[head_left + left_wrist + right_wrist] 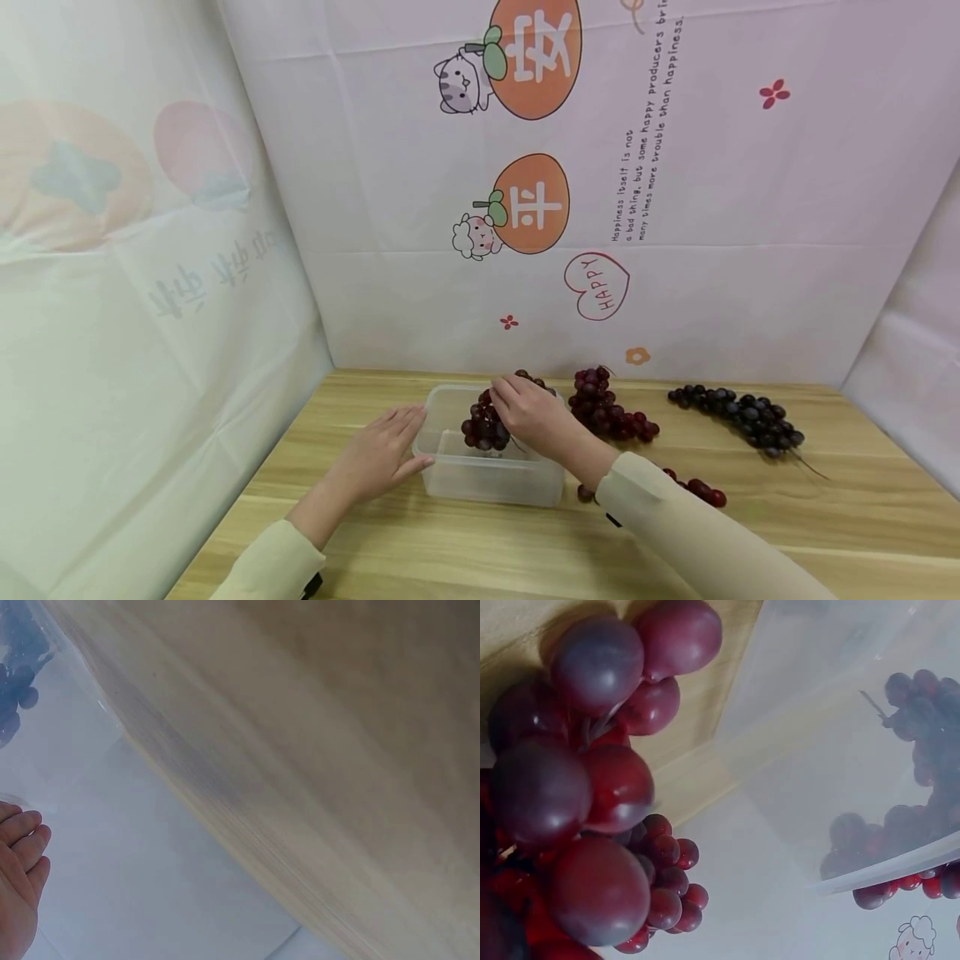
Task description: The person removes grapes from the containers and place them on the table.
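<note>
A clear plastic container (491,482) stands on the table. My right hand (536,417) reaches over its right side and grips a bunch of dark red grapes (483,427) that hangs at the container's opening. More dark grapes (534,381) show behind that hand by the back right rim; whether they belong to the same bunch I cannot tell. My left hand (381,450) rests at the container's left rim with fingers straight. In the left wrist view, the left hand (21,877) shows at the lower left edge. Through the container wall, the right wrist view shows grapes (930,735).
Right of the container lies a red grape bunch (603,408). A black grape bunch (742,415) is farther right. Another red bunch (701,490) lies partly hidden under the right forearm. Printed white cloth (420,317) hangs behind and beside the wooden table (390,554).
</note>
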The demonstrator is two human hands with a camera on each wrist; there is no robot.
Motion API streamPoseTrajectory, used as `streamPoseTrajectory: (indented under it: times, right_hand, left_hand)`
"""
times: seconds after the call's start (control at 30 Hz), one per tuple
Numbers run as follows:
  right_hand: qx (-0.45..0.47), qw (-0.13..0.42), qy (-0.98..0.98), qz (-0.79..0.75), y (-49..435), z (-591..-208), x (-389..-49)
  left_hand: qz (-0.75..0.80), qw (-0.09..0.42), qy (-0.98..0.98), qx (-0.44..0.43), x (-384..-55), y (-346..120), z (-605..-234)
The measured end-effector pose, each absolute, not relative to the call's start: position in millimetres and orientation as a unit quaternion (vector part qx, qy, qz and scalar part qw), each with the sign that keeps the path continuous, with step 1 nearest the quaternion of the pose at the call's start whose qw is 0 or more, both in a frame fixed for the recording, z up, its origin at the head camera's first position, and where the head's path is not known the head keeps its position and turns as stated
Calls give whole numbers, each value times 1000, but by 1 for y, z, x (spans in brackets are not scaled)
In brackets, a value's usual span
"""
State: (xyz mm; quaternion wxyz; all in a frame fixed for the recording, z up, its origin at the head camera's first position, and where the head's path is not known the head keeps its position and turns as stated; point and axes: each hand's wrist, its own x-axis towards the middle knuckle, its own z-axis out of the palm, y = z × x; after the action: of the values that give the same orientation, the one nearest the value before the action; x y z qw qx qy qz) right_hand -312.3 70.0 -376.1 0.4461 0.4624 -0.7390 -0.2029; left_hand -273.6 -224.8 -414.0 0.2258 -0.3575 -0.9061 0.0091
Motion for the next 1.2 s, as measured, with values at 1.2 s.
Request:
streamPoseTrajectory:
  times: [1.2]
  right_hand:
    - [460, 515, -707, -156, 74, -349, -306]
  left_hand:
    - [8, 239, -899, -366, -272, -223, -413]
